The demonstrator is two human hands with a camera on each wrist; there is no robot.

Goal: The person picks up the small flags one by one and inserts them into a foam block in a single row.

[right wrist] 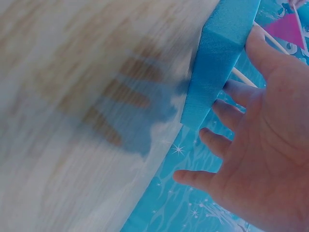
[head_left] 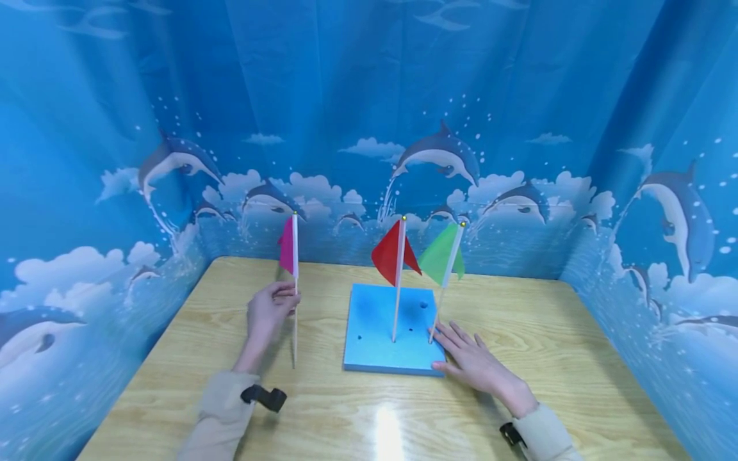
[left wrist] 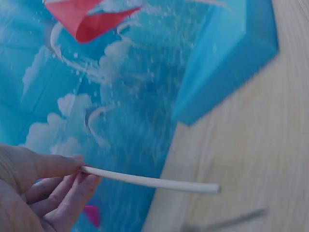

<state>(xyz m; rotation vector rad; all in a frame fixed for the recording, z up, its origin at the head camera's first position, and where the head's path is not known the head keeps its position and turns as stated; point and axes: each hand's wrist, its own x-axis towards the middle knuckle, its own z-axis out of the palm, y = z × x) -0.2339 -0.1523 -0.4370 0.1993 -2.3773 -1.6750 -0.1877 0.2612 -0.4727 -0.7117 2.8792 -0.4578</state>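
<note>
My left hand (head_left: 270, 314) pinches the pale stick of a magenta flag (head_left: 287, 248) between thumb and fingers. The flag stands upright left of a blue foam board (head_left: 371, 314), its bare lower end (left wrist: 154, 182) pointing down over the table in the left wrist view. A red flag (head_left: 387, 253) stands nearly upright in the board. Closer to the right edge, a green flag (head_left: 436, 256) is planted, leaning to the right. At that edge lies my right hand (head_left: 478, 365), fingers straight and spread, thumb and fingertips touching the board (right wrist: 212, 53) by its side.
Several small holes show in the board, one near its left side (head_left: 360, 337). A wooden table (head_left: 323, 410) lies beneath everything. Around its back and sides hangs a blue curtain (head_left: 346, 83) printed with dolphins. Each wrist wears a black strap.
</note>
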